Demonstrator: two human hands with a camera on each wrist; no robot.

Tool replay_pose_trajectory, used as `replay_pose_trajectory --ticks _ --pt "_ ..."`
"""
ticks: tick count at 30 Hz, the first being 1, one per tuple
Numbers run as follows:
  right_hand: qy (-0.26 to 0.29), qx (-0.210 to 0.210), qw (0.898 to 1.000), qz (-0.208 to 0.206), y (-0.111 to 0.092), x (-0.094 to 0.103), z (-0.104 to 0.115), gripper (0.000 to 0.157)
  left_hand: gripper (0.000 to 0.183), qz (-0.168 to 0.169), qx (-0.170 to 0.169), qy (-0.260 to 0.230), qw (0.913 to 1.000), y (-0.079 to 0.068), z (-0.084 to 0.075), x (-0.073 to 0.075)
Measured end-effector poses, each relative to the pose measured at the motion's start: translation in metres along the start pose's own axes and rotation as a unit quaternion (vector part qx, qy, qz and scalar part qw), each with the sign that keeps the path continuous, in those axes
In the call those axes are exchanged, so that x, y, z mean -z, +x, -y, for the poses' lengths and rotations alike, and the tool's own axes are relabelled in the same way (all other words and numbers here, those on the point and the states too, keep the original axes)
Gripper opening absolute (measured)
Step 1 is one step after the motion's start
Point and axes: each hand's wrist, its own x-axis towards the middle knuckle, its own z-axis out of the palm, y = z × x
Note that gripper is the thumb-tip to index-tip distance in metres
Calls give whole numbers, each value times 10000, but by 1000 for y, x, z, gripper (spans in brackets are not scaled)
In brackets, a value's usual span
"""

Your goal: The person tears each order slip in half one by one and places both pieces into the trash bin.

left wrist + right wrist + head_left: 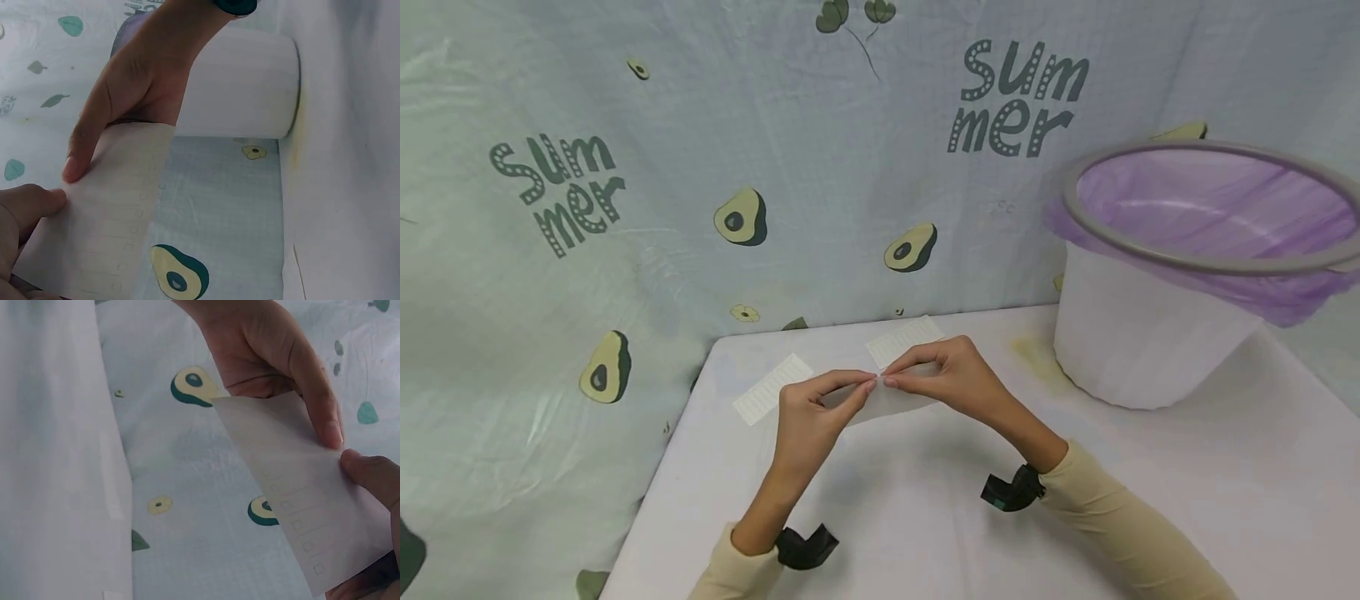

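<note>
A small white sheet of paper (891, 402) hangs upright between the two hands, above the table. My left hand (808, 415) pinches its upper edge near the middle, between thumb and index finger. Right beside it, my right hand (958, 379) pinches the same edge, the fingertips of both hands almost meeting. From the left wrist, the paper (115, 212) shows faint ruled lines and a row of small printed boxes. The right wrist view shows the same boxes on the paper (306, 500), with the right thumb (369, 472) pressed to its edge.
Two pale printed cards lie flat on the white table (910, 517): a left card (772, 389) and a back card (904, 342). A white bin (1138, 333) with a purple liner (1210, 200) stands at the right. Behind hangs an avocado-print cloth (820, 158).
</note>
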Motion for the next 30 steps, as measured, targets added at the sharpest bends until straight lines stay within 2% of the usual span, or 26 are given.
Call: replay_pose_trajectory --ticks 4,7,10,13,16,20,25,30 --pt "-201 340 9991 -136 -4 3 1 7 11 291 327 -599 9972 1 0 -1" --pt "-216 546 9982 -145 -7 6 1 8 13 604 601 -1191 9892 1 0 1" --pt "-255 715 9970 -174 -9 9 3 8 14 779 741 -1542 9822 2 -2 1" --pt "-323 843 9955 -271 -11 11 5 8 14 717 720 -1495 9835 5 -5 -3" --pt "-372 921 9941 -431 -12 15 6 8 14 497 614 -1323 9881 8 -9 -9" --pt "-467 1055 9915 -609 -13 21 7 10 14 281 317 -1114 9929 13 -12 -18" --pt "-584 1288 9875 -690 -13 30 8 13 13 284 -65 -1028 9943 20 -15 -25" --pt "-768 1269 9872 -582 -14 37 9 14 12 282 -137 -1004 9945 23 -18 -28"
